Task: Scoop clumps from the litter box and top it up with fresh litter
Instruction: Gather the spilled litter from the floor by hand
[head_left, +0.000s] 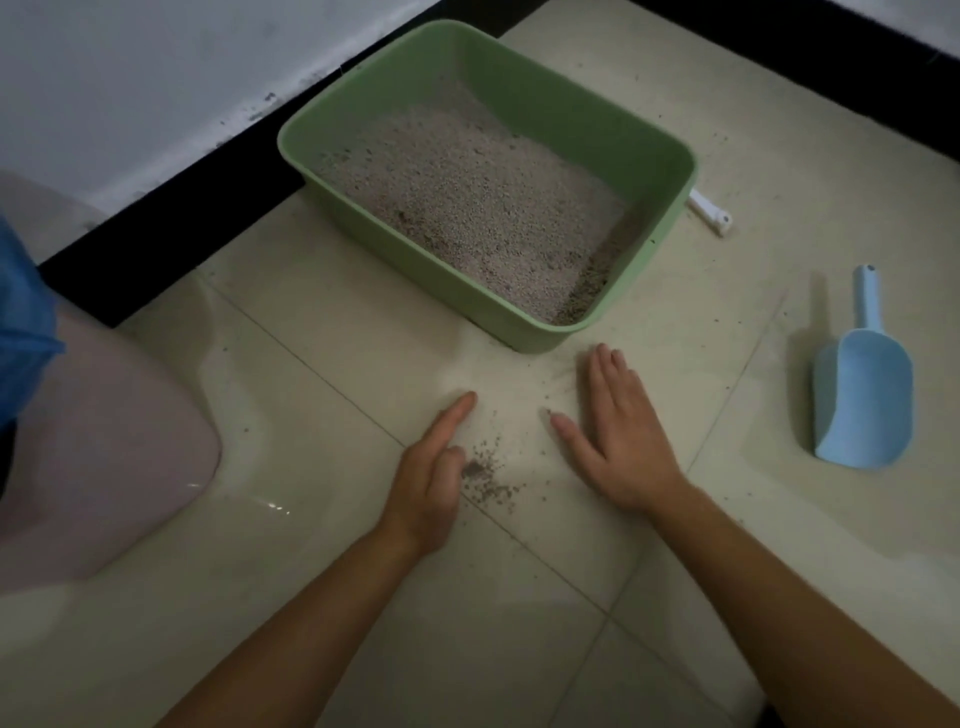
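We are kneeling before the green litter box (405, 265), which stands on the tiled floor (519, 597) near the wall. The litter (467, 208) in it lies higher at the far side and thin at the near right corner. The light is weak, so the darker grains in that corner may be clumps or only shadow; we cannot say which.

Both hands are down at the floor, just in front of the box, and neither holds anything. Our left hand (431, 483) stands on its edge with the fingers straight and together. Our right hand (618, 441) lies palm down with the fingers stretched out and a little spread. Between them is a small heap of loose grains (483, 473), close to the left hand. More single grains are scattered toward the right hand.

We judge that the step in hand is a small cleaning one: gathering the grains from the floor between the two palms. The blue scoop (862, 395) lies on the floor well to the right of the box, and no hand touches it.

The next move calls for bringing the palms together so that the grains make one pile, then lifting the pile. The scoop would probably serve better than bare fingers. The pink bin (104, 441) with a blue bag (21, 322) at our left seems the natural place for it. No bag of fresh litter is in view.
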